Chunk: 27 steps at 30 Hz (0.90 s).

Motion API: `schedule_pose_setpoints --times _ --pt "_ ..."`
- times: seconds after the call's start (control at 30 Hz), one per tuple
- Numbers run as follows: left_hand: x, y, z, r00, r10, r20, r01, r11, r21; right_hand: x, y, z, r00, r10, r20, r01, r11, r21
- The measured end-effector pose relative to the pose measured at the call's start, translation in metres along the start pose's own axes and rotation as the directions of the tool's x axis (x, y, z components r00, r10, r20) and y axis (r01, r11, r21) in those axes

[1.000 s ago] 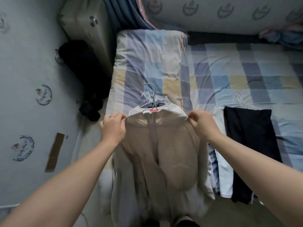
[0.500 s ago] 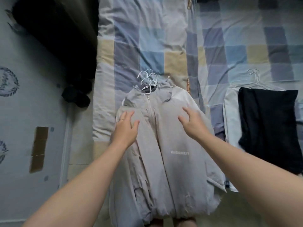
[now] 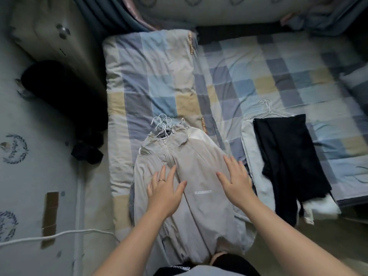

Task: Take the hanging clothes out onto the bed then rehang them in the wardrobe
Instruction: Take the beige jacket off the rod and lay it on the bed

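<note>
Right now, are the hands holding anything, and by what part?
Nothing is held: the left hand and right hand are spread open over the beige jacket.

Our left forearm [image 3: 127, 242] and right forearm [image 3: 288, 236] are bare. We wear a thin ring [image 3: 161, 180] on our left hand [image 3: 165, 193], and a dark top [image 3: 229, 263] with white lettering.

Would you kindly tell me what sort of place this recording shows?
Most likely a bedroom in a home: a bed with a checked sheet, a folded checked quilt lying on it, and a beige jacket on white hangers laid out beside a black garment.
</note>
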<state>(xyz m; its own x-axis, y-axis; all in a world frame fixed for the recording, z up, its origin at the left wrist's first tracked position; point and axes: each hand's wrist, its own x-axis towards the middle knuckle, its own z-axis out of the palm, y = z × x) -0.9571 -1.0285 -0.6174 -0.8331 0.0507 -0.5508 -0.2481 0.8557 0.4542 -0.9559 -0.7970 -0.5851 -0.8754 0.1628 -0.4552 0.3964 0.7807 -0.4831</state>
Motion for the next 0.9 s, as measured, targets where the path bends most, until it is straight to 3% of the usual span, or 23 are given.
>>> schedule_pose_setpoints --times 0.2,0.4,0.63,0.9 --pt "-0.016 0.052 -0.015 0.975 0.218 -0.029 -0.215 0.973 0.088 -0.039 0.009 -0.048 0.990 0.001 -0.140 -0.017 0.994 -0.111" --pt "-0.025 0.109 -0.003 0.905 0.424 -0.035 -0.413 0.895 0.168 -0.084 0.049 -0.080 0.956 0.101 -0.276 -0.143 0.980 -0.135" --pt "-0.050 0.178 0.046 0.844 0.528 0.098 -0.535 0.813 0.231 -0.151 0.121 -0.103 0.875 0.316 -0.366 -0.333 0.943 0.017" --pt "-0.120 0.279 0.141 0.735 0.651 0.193 -0.678 0.687 0.261 -0.238 0.240 -0.137 0.772 0.438 -0.460 -0.401 0.898 0.182"
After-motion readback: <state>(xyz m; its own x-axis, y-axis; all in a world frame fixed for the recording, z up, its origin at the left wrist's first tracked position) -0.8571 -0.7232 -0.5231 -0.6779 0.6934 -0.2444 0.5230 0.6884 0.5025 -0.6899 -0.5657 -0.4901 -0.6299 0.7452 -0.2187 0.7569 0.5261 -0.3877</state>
